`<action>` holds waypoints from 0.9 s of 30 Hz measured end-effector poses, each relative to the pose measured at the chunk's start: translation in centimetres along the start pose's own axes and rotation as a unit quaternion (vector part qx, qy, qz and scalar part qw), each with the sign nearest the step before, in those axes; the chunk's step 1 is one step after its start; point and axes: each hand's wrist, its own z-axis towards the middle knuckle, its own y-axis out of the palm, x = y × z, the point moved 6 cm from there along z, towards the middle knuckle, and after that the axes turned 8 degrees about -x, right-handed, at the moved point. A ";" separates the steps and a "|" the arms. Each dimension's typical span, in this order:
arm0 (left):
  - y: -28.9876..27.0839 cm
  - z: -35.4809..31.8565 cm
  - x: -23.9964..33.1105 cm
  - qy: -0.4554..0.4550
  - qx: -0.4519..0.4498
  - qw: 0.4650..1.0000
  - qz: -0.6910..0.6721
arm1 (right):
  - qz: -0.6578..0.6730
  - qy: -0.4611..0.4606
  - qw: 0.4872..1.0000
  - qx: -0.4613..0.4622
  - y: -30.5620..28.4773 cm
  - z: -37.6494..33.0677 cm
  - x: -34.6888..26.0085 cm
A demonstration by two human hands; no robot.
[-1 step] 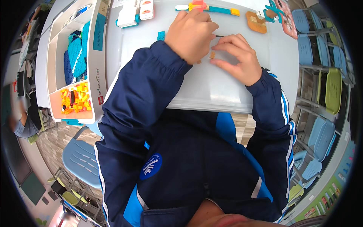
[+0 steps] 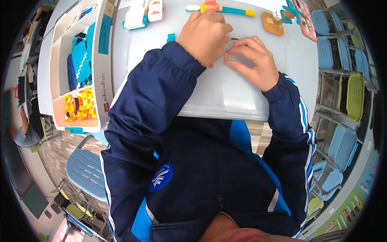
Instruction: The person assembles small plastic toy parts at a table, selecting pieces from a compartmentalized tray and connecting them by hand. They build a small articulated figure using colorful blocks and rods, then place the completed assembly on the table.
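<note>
My right hand (image 2: 258, 61) pinches a small tan brick (image 2: 226, 57) between thumb and fingertips. Just left of it, my left hand (image 2: 204, 36) is closed, fingers curled down toward the table; whatever it grips is hidden behind the knuckles. A thin dark rod tip (image 2: 234, 39) shows between the two hands. Another small tan piece (image 2: 211, 65) peeks out under the left hand's lower edge. Beside the left cuff lies a teal brick (image 2: 171, 37).
A partitioned white box (image 2: 100, 68) at left holds teal plates (image 2: 82, 60) and yellow-orange bricks (image 2: 82, 103). Along the table's far side are a white brick build (image 2: 135, 18), a teal strip build (image 2: 231, 11) and a tan base piece (image 2: 273, 25). Blue chairs (image 2: 86, 169) stand around.
The tan brick in my right fingertips has turned slightly and sits a little higher. The left hand has barely moved.
</note>
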 end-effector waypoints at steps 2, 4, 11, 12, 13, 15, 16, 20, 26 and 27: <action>1.1 0.7 -0.6 -0.007 -0.025 1.000 0.003 | 0.020 -0.004 1.000 0.007 -0.4 0.3 0.7; 1.3 0.8 -0.6 0.002 -0.019 1.000 0.008 | 0.059 0.016 0.998 0.006 -0.6 0.2 1.1; -0.2 1.3 -0.8 -0.032 0.014 0.998 -0.057 | 0.346 0.120 0.930 0.034 -1.0 -0.4 3.1; -1.0 1.1 -0.6 -0.028 0.037 0.994 -0.096 | 0.383 0.133 0.913 0.049 -1.3 -0.6 3.1; -2.2 0.4 -0.4 -0.029 0.056 0.989 -0.132 | 0.394 0.130 0.909 0.052 -1.4 -0.5 3.1; -3.3 -0.4 0.2 -0.018 0.080 0.980 -0.179 | 0.415 0.125 0.900 0.057 -1.6 -0.5 3.2; -3.4 -0.6 0.4 -0.005 0.085 0.978 -0.191 | 0.424 0.115 0.896 0.065 -1.7 -0.4 3.3; -3.3 -0.7 1.4 0.040 0.083 0.974 -0.208 | 0.458 0.075 0.882 0.081 -1.6 -0.4 3.6; -3.2 -0.9 1.6 0.028 0.086 0.975 -0.205 | 0.433 0.049 0.896 0.089 -1.9 -0.6 3.2; -3.2 -0.9 1.6 0.030 0.091 0.973 -0.208 | 0.433 0.041 0.896 0.090 -1.9 -0.5 3.1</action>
